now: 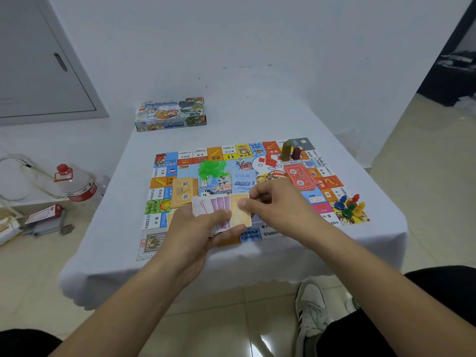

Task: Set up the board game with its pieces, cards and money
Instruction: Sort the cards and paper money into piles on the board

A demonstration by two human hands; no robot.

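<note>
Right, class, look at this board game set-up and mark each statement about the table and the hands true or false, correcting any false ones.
1. The left hand holds a stack of paper money. True.
2. The game box lies on the board. False: it sits beyond the board on the white tablecloth.
3. The right hand pinches an orange note at the stack. True.
4. The coloured pawns stand at the board's left edge. False: they cluster at the near right corner.
5. The red card deck lies on the board. True.
6. The green houses are inside the box. False: they are heaped on the board.
</note>
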